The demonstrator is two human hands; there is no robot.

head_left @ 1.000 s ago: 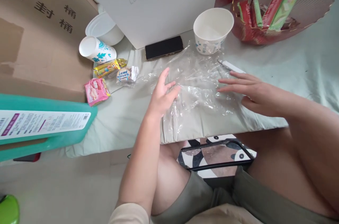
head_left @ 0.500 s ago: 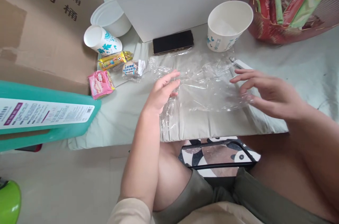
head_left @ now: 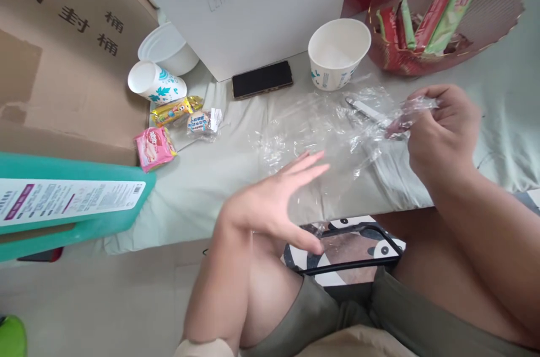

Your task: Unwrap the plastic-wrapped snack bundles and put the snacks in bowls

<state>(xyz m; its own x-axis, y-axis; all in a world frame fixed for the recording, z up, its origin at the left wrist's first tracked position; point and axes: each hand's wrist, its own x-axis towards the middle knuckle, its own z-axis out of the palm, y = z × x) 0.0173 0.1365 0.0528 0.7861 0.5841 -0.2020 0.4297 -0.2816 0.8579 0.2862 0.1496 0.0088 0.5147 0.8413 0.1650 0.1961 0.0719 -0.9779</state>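
Clear plastic film (head_left: 304, 121): lay crumpled and spread over the middle of the pale cloth-covered counter (head_left: 202, 194), its right end lifted in a hand.
Right hand (head_left: 449, 135): stood to the right of the film's middle, fingers curled and clamped on a gathered bunch of it.
Left hand (head_left: 264, 205): was at the counter's near edge, thumb and fingers spread well apart, over the film's near side; whether they touched it, I could not tell.
White-handled cutter (head_left: 367, 109): lay between the film's middle and the right hand, partly overlapped by film.
Paper bowl (head_left: 331, 76): stood upright just beyond the film.
Phone (head_left: 262, 80): lay dark-screened, left of the bowl, in front of a white box (head_left: 270, 14).
Reddish see-through bowl (head_left: 504, 14): stood far right, holding red and green wrapped bars (head_left: 453, 19).
Left-hand snacks: a yellow packet (head_left: 171, 112), a round biscuit packet (head_left: 200, 122) and a pink packet (head_left: 155, 150) lay close together.
Paper cup (head_left: 164, 86): leaned beyond them, beside a white tub (head_left: 166, 50).
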